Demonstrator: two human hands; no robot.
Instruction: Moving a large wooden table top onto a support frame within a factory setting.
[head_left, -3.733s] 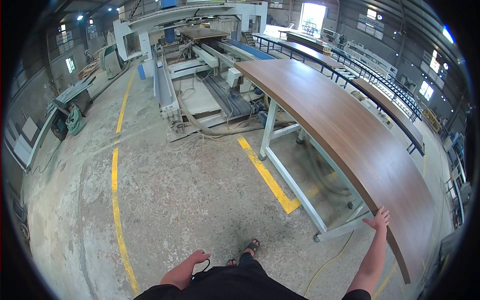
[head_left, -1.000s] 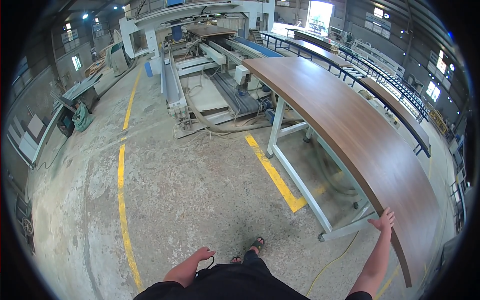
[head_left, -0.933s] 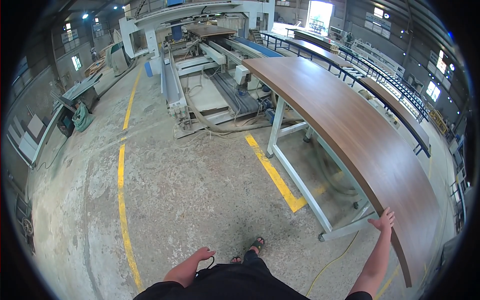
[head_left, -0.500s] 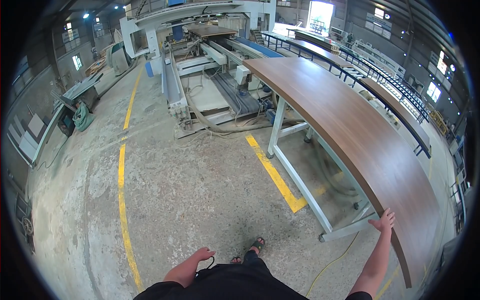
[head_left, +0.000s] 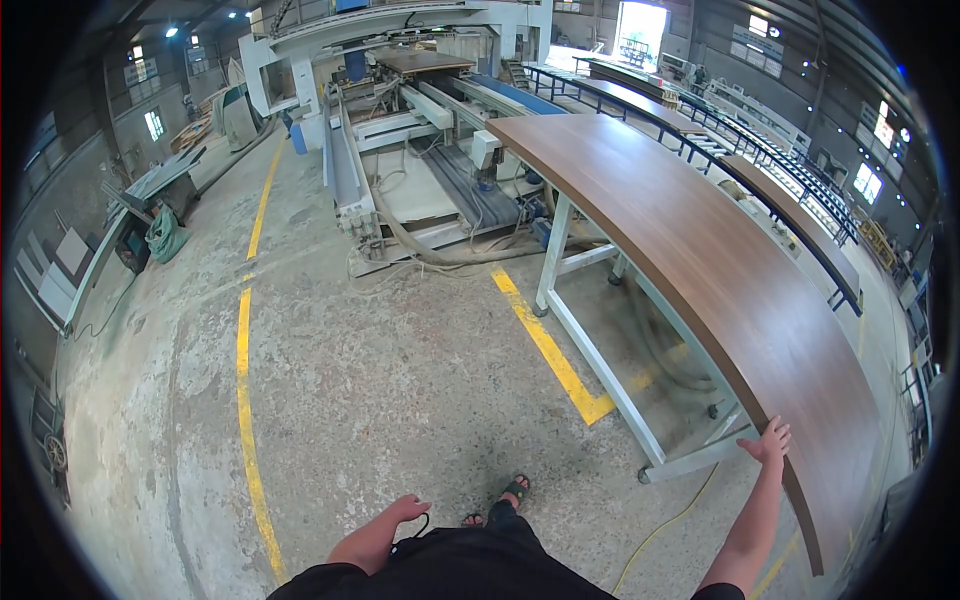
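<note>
A long brown wood-grain panel [head_left: 690,250] lies flat along my right side, on a pale metal stand [head_left: 605,375] with wheels. My right hand [head_left: 768,441] rests on the panel's near edge, fingers spread over the top face and thumb held out to the side. My left hand [head_left: 408,508] hangs low in front of my body, away from the panel. Its fingers are curled, and whether anything is inside them is hidden. A dark cord loop shows just beside that hand.
A large white gantry machine [head_left: 385,30] stands ahead, with rails and hoses on the floor. Blue-framed roller conveyors [head_left: 700,150] run along the right. Yellow lines [head_left: 243,370] mark the concrete floor. A thin yellow cable [head_left: 655,530] lies near the stand. A green bag [head_left: 165,236] sits at left.
</note>
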